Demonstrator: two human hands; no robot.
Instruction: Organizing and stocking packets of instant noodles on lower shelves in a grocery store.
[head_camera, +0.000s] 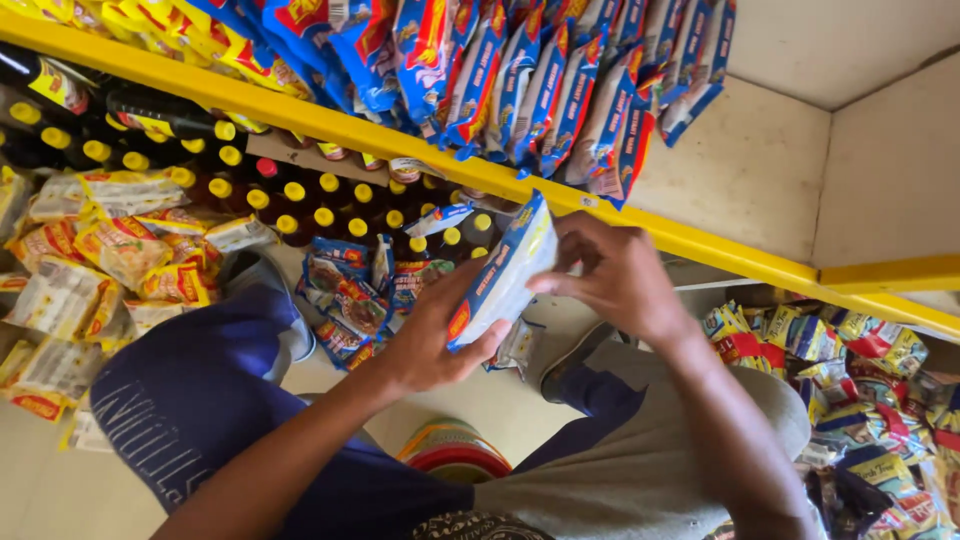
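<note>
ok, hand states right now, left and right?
Left hand: closed on the blue snack packet.
Right hand: closed on the same packet's top edge.

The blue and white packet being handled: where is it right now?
In the head view the blue and white packet sits at centre frame, held between the left hand and right hand, just below the yellow shelf rail and right of the yellow-capped dark bottles.
</note>
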